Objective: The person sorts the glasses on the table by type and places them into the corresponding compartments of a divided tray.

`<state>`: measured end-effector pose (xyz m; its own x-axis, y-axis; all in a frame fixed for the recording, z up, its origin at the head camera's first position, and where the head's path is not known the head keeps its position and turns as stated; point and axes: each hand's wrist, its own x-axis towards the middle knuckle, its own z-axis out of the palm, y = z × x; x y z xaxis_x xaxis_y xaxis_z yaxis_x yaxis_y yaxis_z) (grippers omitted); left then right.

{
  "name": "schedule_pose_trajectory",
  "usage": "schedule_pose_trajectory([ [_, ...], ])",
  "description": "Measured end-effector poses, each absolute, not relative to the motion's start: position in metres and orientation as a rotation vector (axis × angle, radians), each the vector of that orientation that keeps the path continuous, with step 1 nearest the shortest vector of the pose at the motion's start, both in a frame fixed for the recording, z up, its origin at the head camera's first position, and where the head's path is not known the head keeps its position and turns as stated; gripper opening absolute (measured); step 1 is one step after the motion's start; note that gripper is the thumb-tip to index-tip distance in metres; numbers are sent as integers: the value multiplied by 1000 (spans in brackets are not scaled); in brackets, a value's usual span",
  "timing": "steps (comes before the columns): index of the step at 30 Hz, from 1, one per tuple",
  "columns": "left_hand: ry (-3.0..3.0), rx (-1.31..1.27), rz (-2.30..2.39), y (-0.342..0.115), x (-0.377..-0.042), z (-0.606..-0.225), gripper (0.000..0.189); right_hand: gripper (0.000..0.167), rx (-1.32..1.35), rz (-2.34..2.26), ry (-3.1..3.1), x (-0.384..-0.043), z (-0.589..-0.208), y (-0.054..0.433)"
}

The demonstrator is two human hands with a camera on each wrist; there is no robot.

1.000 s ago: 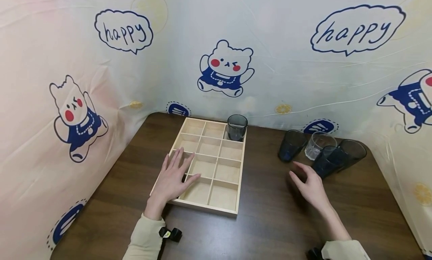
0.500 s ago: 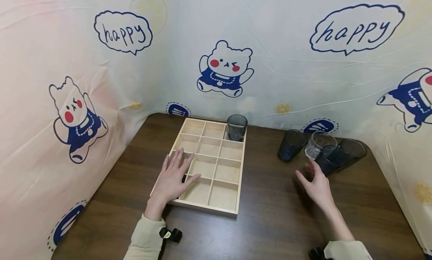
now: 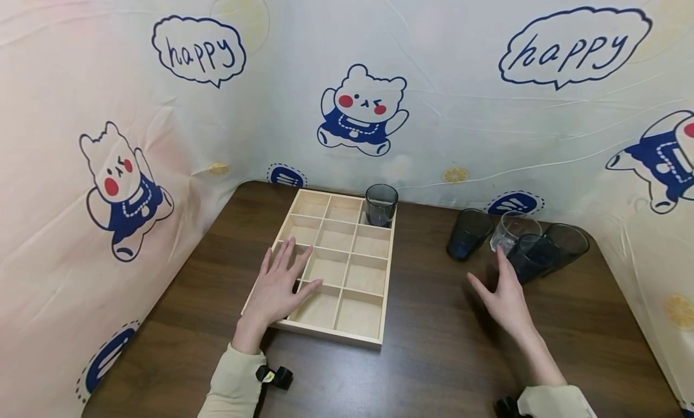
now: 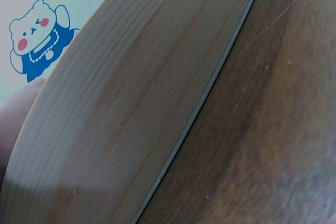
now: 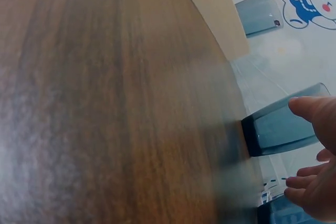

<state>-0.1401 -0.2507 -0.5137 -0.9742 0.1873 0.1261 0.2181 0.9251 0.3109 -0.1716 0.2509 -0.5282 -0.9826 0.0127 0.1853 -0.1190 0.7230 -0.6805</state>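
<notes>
My left hand rests, fingers spread, over the left side of a pale wooden compartment tray. The tray's side wall fills much of the left wrist view. In its back right compartment stands a dark tinted glass. On the right, my right hand reaches toward a group of glasses, thumb and fingers apart, holding nothing. Its fingertips overlap the lower part of a clear glass in the head view. A dark glass stands left of that, and dark glasses stand to its right.
The brown wooden table runs back to a printed cloth that hangs behind and along both sides. The farthest right glass is close to the table's back right corner. A black wrist device sits at the left cuff.
My right hand has shifted slightly right, and its index finger now stretches farther forward toward the clear glass. The left hand, tray and glasses have stayed put.
</notes>
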Motion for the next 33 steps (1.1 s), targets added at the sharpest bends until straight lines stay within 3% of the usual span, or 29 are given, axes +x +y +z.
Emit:
schedule_pose_trajectory([
  [3,-2992,-316,-506,-250,-141,-514,85,100,83,1120,-2733,-161,-505,236],
  [10,-2988,-319,-513,-250,-141,-514,85,99,136,1091,-2718,-163,-503,231],
  [21,-2992,-313,-504,-252,-142,-515,84,115,86,1252,-2775,-188,-517,239],
  [33,-2986,-315,-521,-251,-142,-513,85,112,-168,1890,-2634,-210,-511,232],
])
